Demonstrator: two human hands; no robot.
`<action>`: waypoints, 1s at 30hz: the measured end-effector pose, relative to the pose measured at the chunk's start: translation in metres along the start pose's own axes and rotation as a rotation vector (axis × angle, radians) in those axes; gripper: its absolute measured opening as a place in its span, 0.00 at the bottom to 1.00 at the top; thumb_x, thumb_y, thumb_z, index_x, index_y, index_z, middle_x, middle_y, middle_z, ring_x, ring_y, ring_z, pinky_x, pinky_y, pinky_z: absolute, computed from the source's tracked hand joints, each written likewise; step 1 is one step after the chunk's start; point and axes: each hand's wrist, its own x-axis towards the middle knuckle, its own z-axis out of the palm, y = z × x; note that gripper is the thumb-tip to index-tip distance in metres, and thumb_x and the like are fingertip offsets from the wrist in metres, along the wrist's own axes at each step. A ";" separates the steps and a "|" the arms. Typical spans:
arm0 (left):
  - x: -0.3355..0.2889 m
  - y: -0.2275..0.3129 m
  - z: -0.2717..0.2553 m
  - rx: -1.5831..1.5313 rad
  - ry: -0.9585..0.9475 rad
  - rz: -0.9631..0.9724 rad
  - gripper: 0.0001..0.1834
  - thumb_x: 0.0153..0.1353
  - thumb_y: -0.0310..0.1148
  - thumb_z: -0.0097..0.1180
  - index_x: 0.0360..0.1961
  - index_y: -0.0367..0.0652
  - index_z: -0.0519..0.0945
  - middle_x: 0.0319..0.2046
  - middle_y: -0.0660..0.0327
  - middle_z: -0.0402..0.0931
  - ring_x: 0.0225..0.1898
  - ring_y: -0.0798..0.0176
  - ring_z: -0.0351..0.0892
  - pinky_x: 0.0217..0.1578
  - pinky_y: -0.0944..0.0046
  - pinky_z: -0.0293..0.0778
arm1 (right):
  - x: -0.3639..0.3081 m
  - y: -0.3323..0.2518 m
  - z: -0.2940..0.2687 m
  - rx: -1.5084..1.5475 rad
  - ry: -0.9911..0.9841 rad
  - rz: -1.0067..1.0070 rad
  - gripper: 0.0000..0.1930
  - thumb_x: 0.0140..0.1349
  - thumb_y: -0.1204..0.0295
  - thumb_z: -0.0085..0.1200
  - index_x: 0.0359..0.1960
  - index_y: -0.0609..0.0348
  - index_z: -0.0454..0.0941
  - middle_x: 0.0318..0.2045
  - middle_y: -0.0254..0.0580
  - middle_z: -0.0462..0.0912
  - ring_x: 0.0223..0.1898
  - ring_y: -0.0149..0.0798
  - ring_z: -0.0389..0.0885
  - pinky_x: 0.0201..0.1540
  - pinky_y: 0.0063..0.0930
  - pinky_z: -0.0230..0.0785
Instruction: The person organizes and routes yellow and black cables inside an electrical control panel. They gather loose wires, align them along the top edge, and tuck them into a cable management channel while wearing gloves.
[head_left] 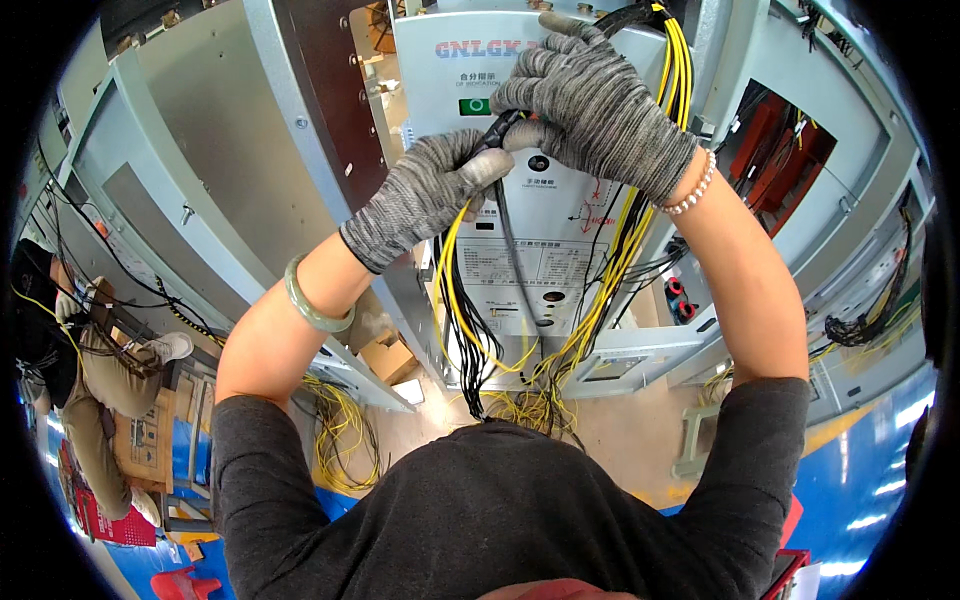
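Note:
In a grey knitted glove, my left hand (425, 190) is closed around a black-wrapped wire bundle (497, 132), thumb and fingers pressed together. My right hand (605, 105), gloved alike, pinches the same bundle at its upper end with thumb and forefinger; its other fingers are bent. Loose yellow and black wires (455, 275) hang down below my left hand. A dark flexible strip (517, 255) dangles from between the hands; I cannot tell its kind. Behind them stands a light grey cabinet panel (430, 85) with a green indicator window (475, 106).
A second yellow and black harness (625, 245) runs down the panel's right side. Coiled wires (345, 435) lie on the floor, near a cardboard box (387, 357). A green stool (695, 440) stands at right. Another person (100, 370) sits at far left. Metal cabinet frames (190, 200) flank me.

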 end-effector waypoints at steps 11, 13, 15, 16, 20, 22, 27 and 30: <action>-0.009 0.020 -0.007 0.832 0.171 0.353 0.18 0.54 0.32 0.55 0.46 0.36 0.73 0.27 0.47 0.76 0.30 0.45 0.77 0.36 0.57 0.75 | 0.001 -0.002 -0.022 0.082 -0.025 -0.048 0.16 0.52 0.54 0.55 0.37 0.47 0.79 0.30 0.34 0.77 0.40 0.39 0.76 0.60 0.46 0.53; -0.016 0.013 -0.021 0.541 0.059 0.532 0.22 0.52 0.27 0.54 0.51 0.34 0.72 0.32 0.46 0.76 0.35 0.46 0.77 0.41 0.57 0.74 | -0.001 -0.001 -0.024 0.057 -0.025 -0.059 0.16 0.52 0.54 0.55 0.37 0.47 0.79 0.31 0.35 0.77 0.40 0.39 0.76 0.61 0.46 0.53; -0.014 0.013 -0.035 0.578 -0.023 0.495 0.24 0.51 0.26 0.55 0.52 0.34 0.71 0.34 0.46 0.77 0.37 0.46 0.77 0.43 0.56 0.74 | -0.001 -0.002 -0.025 0.062 -0.063 -0.042 0.16 0.53 0.54 0.54 0.37 0.48 0.79 0.32 0.36 0.77 0.41 0.40 0.76 0.61 0.45 0.53; -0.014 0.013 -0.039 0.598 -0.065 0.473 0.25 0.51 0.26 0.56 0.52 0.34 0.71 0.35 0.46 0.77 0.38 0.46 0.77 0.44 0.56 0.74 | 0.000 -0.001 -0.023 0.071 -0.037 -0.051 0.16 0.53 0.54 0.54 0.37 0.48 0.79 0.32 0.36 0.77 0.41 0.40 0.76 0.61 0.45 0.53; -0.004 0.001 -0.037 0.930 0.126 0.498 0.18 0.57 0.30 0.51 0.51 0.46 0.75 0.31 0.54 0.77 0.36 0.52 0.78 0.42 0.57 0.74 | 0.002 0.001 -0.017 0.041 -0.001 -0.070 0.15 0.52 0.55 0.54 0.37 0.47 0.79 0.33 0.35 0.76 0.41 0.40 0.75 0.61 0.44 0.53; 0.000 0.000 -0.041 0.799 0.041 0.428 0.13 0.61 0.33 0.50 0.47 0.46 0.76 0.32 0.56 0.78 0.38 0.56 0.79 0.45 0.59 0.74 | 0.002 -0.001 -0.016 0.007 -0.014 -0.070 0.15 0.51 0.55 0.55 0.37 0.47 0.79 0.33 0.35 0.76 0.41 0.40 0.75 0.61 0.44 0.53; 0.014 -0.016 -0.051 0.435 -0.089 0.375 0.15 0.66 0.40 0.49 0.45 0.41 0.77 0.34 0.58 0.79 0.40 0.63 0.78 0.48 0.63 0.71 | 0.002 -0.003 -0.006 0.026 0.073 -0.011 0.16 0.50 0.55 0.59 0.40 0.43 0.79 0.35 0.34 0.79 0.48 0.40 0.75 0.64 0.44 0.52; 0.017 -0.014 -0.055 0.274 -0.126 0.239 0.15 0.67 0.38 0.47 0.47 0.39 0.76 0.31 0.59 0.78 0.34 0.68 0.75 0.44 0.66 0.71 | 0.000 0.000 -0.003 0.042 -0.016 0.000 0.17 0.49 0.54 0.59 0.39 0.44 0.79 0.35 0.35 0.78 0.48 0.41 0.75 0.64 0.43 0.51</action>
